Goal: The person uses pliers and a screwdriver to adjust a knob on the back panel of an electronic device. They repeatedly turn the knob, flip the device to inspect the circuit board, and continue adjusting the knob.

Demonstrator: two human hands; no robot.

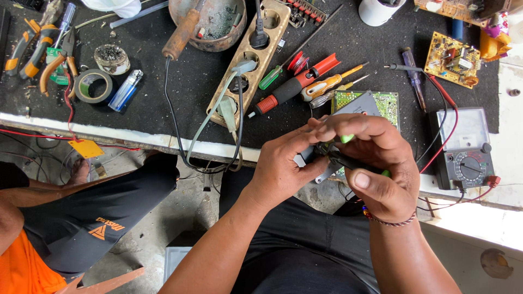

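My left hand (283, 166) and my right hand (376, 163) meet over the bench's front edge. Between them is a small grey device (357, 104) with a green circuit board (388, 102) showing behind it. The left hand grips the device from the left. In my right hand is a black tool with green handle parts (346, 138), its tip against the device. My fingers hide the middle of the device.
A black mat (185, 87) covers the bench. It carries a power strip (248, 60), several screwdrivers (294, 87), a soldering iron (182, 34), tape (93, 86), a lighter (125, 90), pliers (32, 51) and a multimeter (466, 147) with red and black leads. Another person's legs (81, 218) are at the left.
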